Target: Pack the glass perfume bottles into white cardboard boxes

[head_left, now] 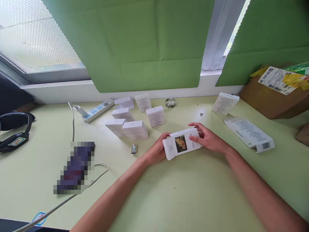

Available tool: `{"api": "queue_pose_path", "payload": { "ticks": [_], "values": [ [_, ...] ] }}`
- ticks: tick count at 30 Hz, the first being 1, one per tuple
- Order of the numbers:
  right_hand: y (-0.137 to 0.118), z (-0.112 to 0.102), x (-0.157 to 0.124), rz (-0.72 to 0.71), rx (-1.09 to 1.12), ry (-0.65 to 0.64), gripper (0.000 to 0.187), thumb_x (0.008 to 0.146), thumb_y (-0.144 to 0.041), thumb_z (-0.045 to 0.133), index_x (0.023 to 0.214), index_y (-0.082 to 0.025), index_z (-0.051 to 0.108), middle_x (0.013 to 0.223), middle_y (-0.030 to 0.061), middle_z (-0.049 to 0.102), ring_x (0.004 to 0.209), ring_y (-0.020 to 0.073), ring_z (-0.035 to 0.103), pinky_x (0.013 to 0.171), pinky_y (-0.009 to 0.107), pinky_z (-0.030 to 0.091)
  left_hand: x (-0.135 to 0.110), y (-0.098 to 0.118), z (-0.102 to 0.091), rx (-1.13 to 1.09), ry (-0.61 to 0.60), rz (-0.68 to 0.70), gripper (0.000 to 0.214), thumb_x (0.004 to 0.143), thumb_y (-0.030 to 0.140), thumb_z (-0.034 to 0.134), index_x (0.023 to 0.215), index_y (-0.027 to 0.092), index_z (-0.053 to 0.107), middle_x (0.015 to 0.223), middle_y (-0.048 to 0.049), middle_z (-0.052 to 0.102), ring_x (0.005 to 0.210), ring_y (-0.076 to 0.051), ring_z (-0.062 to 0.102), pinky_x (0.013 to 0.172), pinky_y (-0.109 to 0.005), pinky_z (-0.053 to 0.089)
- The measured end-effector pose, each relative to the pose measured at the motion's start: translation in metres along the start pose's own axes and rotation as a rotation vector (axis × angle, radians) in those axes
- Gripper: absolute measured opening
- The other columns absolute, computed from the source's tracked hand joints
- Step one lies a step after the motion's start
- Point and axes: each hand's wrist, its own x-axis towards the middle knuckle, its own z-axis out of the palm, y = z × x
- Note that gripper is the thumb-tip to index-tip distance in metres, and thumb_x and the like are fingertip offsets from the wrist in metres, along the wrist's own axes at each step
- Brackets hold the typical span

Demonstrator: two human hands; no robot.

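Between my two hands is a white cardboard box (183, 144) with a flower picture on its front face, tilted above the table. An end flap at its left stands unfolded. My left hand (159, 148) grips the back of the box near that flap, its fingers partly hidden behind it. With the thumb on the front face and the fingers over the top edge, my right hand (205, 138) is closed on the right end. Beyond the hands stand several white printed boxes (155, 116). A silver metal cap (134, 149) lies left of my left hand.
A glass bottle (170, 102) stands at the back. On the right are an upright box (225, 103), a flattened box (249, 132) and a brown carton (272, 93). Leftward are a power strip (98, 111), a pixelated dark object (76, 167), a cable (60, 203) and headphones (16, 132).
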Motion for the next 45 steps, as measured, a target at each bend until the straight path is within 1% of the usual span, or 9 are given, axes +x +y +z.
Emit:
{"api": "queue_pose_path", "payload": {
  "ticks": [7,13,17,21,24,28,34,41,45],
  "values": [
    [0.009,0.012,-0.003,0.045,0.112,0.109,0.063,0.084,-0.06,0.066,0.137,-0.034,0.043,0.121,0.0064,0.057,0.099,0.0236,0.066,0.078,0.035,0.058,-0.001,-0.004,0.003,-0.116,0.037,-0.028,0.037,0.091,0.017,0.053,0.127,0.02,0.049,0.135,-0.016,0.05,0.128,-0.028,0.051,0.108,-0.045,0.047],
    [0.006,0.045,-0.005,0.059,0.229,0.228,0.056,0.094,-0.067,0.043,0.141,-0.036,0.039,0.111,0.0042,0.064,0.099,0.0222,0.065,0.088,0.035,0.054,0.001,-0.002,0.001,-0.483,-0.011,-0.137,0.059,0.09,0.035,0.064,0.142,0.027,0.038,0.136,-0.0136,0.058,0.126,-0.03,0.058,0.103,-0.047,0.051],
    [-0.001,0.064,-0.008,0.112,0.378,0.175,0.067,0.094,-0.071,0.035,0.152,-0.04,0.027,0.128,0.005,0.063,0.116,0.0257,0.063,0.094,0.038,0.054,0.0,-0.001,-0.004,-0.533,-0.017,-0.138,0.077,0.076,0.041,0.078,0.142,0.028,0.042,0.135,-0.0121,0.06,0.127,-0.032,0.057,0.105,-0.048,0.05],
    [-0.01,0.075,-0.009,0.113,0.526,0.233,0.073,0.092,-0.074,0.028,0.156,-0.038,0.024,0.15,0.0035,0.047,0.132,0.0274,0.052,0.092,0.036,0.056,-0.002,-0.004,-0.008,-0.524,0.024,-0.106,0.067,0.075,0.045,0.077,0.135,0.028,0.052,0.13,-0.0111,0.064,0.128,-0.034,0.056,0.105,-0.05,0.049],
    [-0.013,0.078,-0.011,0.09,0.584,0.276,0.076,0.092,-0.073,0.026,0.158,-0.035,0.025,0.158,0.0031,0.037,0.139,0.0276,0.046,0.093,0.035,0.055,-0.003,-0.005,-0.01,-0.528,0.033,-0.161,0.056,0.077,0.046,0.075,0.128,0.027,0.059,0.123,-0.011,0.068,0.126,-0.034,0.057,0.106,-0.053,0.048],
    [-0.012,0.068,-0.013,0.049,0.585,0.109,0.067,0.096,-0.065,0.028,0.157,-0.037,0.029,0.163,-0.0009,0.032,0.142,0.0246,0.043,0.101,0.036,0.051,-0.006,-0.009,-0.009,-0.605,0.036,-0.271,0.049,0.081,0.051,0.07,0.122,0.025,0.065,0.116,-0.0118,0.072,0.12,-0.035,0.062,0.098,-0.052,0.053],
    [0.0,0.048,-0.015,-0.019,0.651,-0.099,0.058,0.094,-0.05,0.056,0.149,-0.044,0.04,0.167,-0.0048,0.025,0.144,0.0239,0.04,0.101,0.037,0.051,-0.008,-0.013,-0.007,-0.81,0.023,-0.321,0.056,0.078,0.056,0.072,0.124,0.024,0.064,0.121,-0.0118,0.071,0.12,-0.032,0.062,0.1,-0.05,0.053],
    [0.001,0.056,-0.016,-0.032,0.766,-0.165,0.057,0.094,-0.037,0.064,0.146,-0.046,0.043,0.166,-0.0043,0.026,0.139,0.0272,0.046,0.093,0.045,0.059,-0.008,-0.006,-0.009,-0.836,-0.021,-0.357,0.044,0.089,0.056,0.061,0.118,0.025,0.067,0.105,-0.0099,0.075,0.114,-0.031,0.066,0.091,-0.048,0.057],
    [0.002,0.061,-0.017,0.003,0.844,-0.131,0.059,0.094,-0.035,0.064,0.146,-0.046,0.041,0.162,-0.0036,0.033,0.131,0.0247,0.053,0.093,0.048,0.061,-0.011,-0.01,-0.006,-0.804,-0.003,-0.342,0.04,0.092,0.053,0.057,0.118,0.024,0.067,0.105,-0.0107,0.075,0.115,-0.03,0.066,0.092,-0.047,0.056]
  ]
}}
